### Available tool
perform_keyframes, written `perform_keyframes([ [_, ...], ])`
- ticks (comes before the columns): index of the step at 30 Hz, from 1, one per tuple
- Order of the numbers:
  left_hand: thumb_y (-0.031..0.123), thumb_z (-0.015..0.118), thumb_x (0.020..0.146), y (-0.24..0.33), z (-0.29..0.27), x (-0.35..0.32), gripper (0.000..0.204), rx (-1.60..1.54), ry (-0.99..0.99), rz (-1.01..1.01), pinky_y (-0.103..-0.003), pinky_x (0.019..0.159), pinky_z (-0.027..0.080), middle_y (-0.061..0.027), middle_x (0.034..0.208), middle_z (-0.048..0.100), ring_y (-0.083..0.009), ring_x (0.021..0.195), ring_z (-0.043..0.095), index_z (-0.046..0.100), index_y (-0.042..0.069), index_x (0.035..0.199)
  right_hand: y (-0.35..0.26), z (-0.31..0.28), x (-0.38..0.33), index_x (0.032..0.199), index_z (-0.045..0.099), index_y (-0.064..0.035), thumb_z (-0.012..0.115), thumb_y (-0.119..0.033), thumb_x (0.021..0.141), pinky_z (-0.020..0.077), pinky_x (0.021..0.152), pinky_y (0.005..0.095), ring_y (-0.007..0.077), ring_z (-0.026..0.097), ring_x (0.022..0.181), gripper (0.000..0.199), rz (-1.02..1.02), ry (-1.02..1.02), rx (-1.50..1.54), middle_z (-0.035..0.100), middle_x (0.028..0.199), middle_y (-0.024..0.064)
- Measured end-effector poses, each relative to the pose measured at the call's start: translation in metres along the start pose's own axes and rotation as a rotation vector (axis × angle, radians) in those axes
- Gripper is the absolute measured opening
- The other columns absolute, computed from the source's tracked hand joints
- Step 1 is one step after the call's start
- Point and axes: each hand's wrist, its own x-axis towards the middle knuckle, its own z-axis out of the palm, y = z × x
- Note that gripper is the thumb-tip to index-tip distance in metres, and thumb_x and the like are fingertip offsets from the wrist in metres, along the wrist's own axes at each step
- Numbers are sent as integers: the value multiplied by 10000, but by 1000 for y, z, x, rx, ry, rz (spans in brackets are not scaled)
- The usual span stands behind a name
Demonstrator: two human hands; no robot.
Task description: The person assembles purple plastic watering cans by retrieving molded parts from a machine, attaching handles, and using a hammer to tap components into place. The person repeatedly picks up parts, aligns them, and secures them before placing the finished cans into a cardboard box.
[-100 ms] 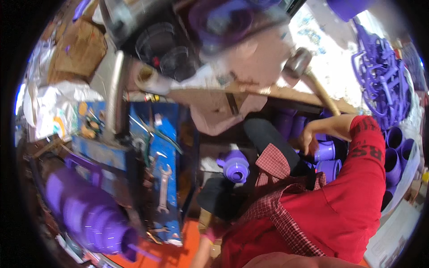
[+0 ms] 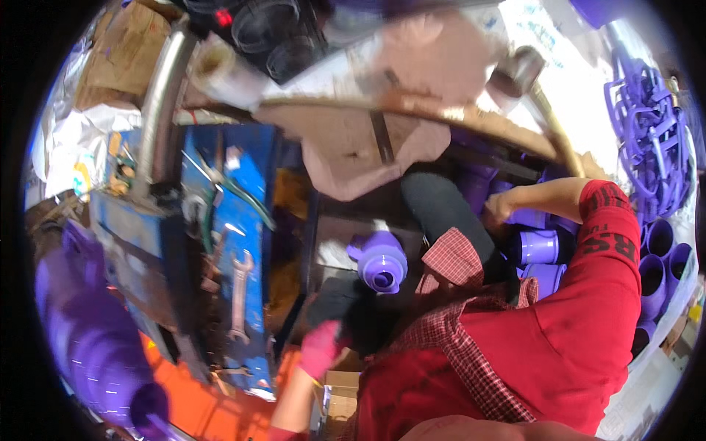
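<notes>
My left hand (image 2: 321, 350), in a pink glove, is low beside my dark trouser leg; blur and the leg obscure its fingers. Bare and reaching under the table edge, my right hand (image 2: 498, 209) is among purple plastic cylinders (image 2: 539, 248) beyond my other leg. Its fingertips are hidden, and whether it grips one cannot be told. Between my legs rests a stepped purple plastic piece (image 2: 382, 264) with a round opening toward me, untouched by either hand.
A blue metal bench (image 2: 239, 213) at left bears a steel post (image 2: 160, 110), a spanner (image 2: 240, 294) and green-handled pliers (image 2: 246, 202). A hammer (image 2: 548, 117) lies on the table. Stacked purple parts (image 2: 95, 331) stand lower left, purple handles (image 2: 647, 132) at right, a cardboard box (image 2: 342, 397) below.
My left hand has come up from the lower edge, so its pink glove shows. My right hand has shifted slightly left and up. The view has also shifted.
</notes>
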Motion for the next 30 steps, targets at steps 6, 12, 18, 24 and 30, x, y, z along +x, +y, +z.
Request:
perform_keyframes([
  [6, 219, 762, 797, 5, 46, 100, 634, 109, 483, 194, -502, 1063, 389, -245, 1357, 517, -441, 1261, 475, 517, 11, 1344, 34, 67, 196, 1337, 576, -112, 568, -321, 929, 393, 1069, 500, 300, 524, 1255, 458, -544, 610, 128, 585, 1352, 113],
  [12, 267, 780, 774, 35, 153, 98, 754, 230, 524, 54, -531, 1103, 344, -312, 1441, 412, -492, 1324, 397, 461, -1, 1402, 27, 163, 255, 1362, 546, -122, 524, -313, 936, 397, 1048, 553, 305, 534, 1226, 467, -341, 866, -25, 591, 1326, 84],
  [18, 219, 754, 807, 42, 196, 93, 750, 218, 461, -92, -459, 1128, 340, -285, 1490, 380, -435, 1363, 394, 419, 22, 1448, 22, 164, 276, 1367, 516, -157, 432, -340, 965, 349, 1017, 653, 300, 446, 1267, 450, -155, 838, -613, 548, 1340, 39],
  [24, 300, 732, 788, 39, 185, 80, 622, 355, 749, -181, -465, 1082, 397, -240, 1403, 500, -391, 1301, 474, 556, 42, 1326, 58, 153, 315, 1183, 662, -153, 534, -369, 889, 457, 901, 519, 279, 547, 1148, 387, -599, 1241, -573, 652, 1194, 73],
  [30, 351, 796, 743, 41, 207, 104, 662, 278, 781, -195, -498, 1083, 388, -278, 1427, 446, -433, 1331, 423, 581, 121, 1325, 121, 221, 230, 870, 742, -94, 558, -270, 841, 566, 702, 471, 368, 715, 782, 256, -125, 902, -262, 716, 865, 212],
])
